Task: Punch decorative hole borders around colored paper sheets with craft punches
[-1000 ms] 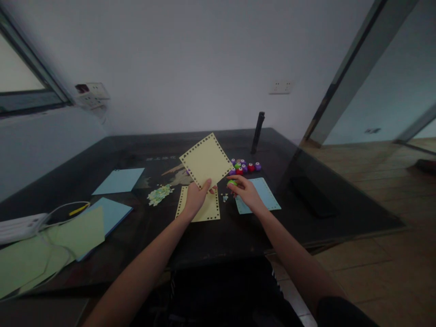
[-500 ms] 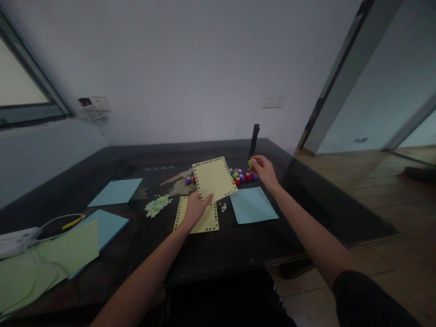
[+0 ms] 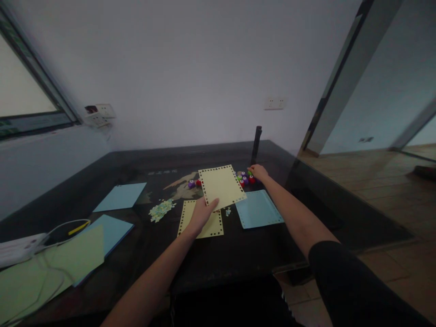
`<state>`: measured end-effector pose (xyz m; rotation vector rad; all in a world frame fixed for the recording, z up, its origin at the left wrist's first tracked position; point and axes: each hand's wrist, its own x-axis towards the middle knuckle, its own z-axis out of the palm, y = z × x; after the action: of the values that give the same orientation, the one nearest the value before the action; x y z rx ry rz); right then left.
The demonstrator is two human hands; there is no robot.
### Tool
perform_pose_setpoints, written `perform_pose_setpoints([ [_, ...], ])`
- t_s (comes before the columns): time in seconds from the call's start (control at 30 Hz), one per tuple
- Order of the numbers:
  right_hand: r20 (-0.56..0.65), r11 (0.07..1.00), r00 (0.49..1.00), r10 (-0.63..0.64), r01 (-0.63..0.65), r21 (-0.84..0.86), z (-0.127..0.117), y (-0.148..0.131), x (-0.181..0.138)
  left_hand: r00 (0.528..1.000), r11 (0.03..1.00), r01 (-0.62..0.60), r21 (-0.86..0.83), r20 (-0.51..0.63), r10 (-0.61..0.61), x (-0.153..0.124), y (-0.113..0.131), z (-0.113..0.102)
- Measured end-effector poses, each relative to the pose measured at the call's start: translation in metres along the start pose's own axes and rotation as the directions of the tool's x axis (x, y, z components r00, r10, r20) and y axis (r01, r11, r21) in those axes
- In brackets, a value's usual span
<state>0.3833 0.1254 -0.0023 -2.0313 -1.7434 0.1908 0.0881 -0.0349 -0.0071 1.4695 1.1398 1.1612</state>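
My left hand [image 3: 204, 213] is closed on the near edge of a yellow sheet of paper [image 3: 221, 184], its border punched with small shapes. The sheet is held tilted above the table. Under that hand lies a second yellow sheet [image 3: 211, 227] with a punched border. My right hand [image 3: 259, 172] reaches to the far side of a cluster of small purple, red and green craft punches [image 3: 245, 180]. Its fingertips are closed around a green craft punch [image 3: 250, 173], low beside the others. A light-blue sheet [image 3: 259, 209] with small marks along its edges lies nearer me.
A pile of punched paper bits [image 3: 161, 210] lies left of centre, a few more [image 3: 228, 211] beside the blue sheet. Blue sheets [image 3: 121, 196], green paper [image 3: 85, 250] and a white power strip with cable [image 3: 20, 250] lie left. A black upright post [image 3: 256, 144] stands behind.
My right hand has lowered the green craft punch to the cluster. My left hand still holds the yellow sheet; the whole view has shifted slightly.
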Motion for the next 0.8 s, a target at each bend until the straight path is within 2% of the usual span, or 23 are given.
perform_pose_setpoints([
  [0.17,0.010,0.999,0.999,-0.033,0.033,-0.014,-0.001,0.004,-0.001,1.000,1.000,-0.010,-0.024,0.000,0.010,-0.001,0.001,0.002],
  [0.37,-0.140,0.995,0.987,-0.080,0.086,0.039,-0.021,-0.008,-0.022,1.000,1.000,-0.005,-0.016,-0.019,0.005,-0.001,0.002,0.001],
  [0.43,-0.174,0.984,0.976,-0.130,0.148,0.100,-0.028,-0.016,-0.040,1.000,1.000,-0.015,-0.012,-0.015,0.015,-0.001,0.002,0.001],
  [0.47,-0.184,0.952,0.967,-0.175,0.214,0.218,-0.031,-0.021,-0.052,1.000,1.000,-0.020,-0.010,-0.009,0.020,-0.001,0.002,0.002],
  [0.53,-0.099,0.815,0.965,-0.243,0.258,0.518,-0.035,-0.029,-0.078,1.000,1.000,-0.026,-0.003,0.011,0.026,-0.002,0.003,0.003],
  [0.6,0.073,0.664,0.960,-0.272,0.132,0.736,-0.037,-0.036,-0.102,0.999,1.000,-0.024,0.003,0.035,0.023,-0.004,0.003,0.004],
  [0.67,0.170,0.601,0.946,-0.276,0.032,0.799,-0.038,-0.041,-0.121,0.997,1.000,-0.009,-0.002,0.070,0.010,-0.005,0.003,0.005],
  [0.8,0.209,0.544,0.950,-0.233,-0.050,0.837,-0.037,-0.042,-0.137,0.987,0.999,0.045,-0.003,0.155,-0.044,-0.007,0.003,0.005],
])
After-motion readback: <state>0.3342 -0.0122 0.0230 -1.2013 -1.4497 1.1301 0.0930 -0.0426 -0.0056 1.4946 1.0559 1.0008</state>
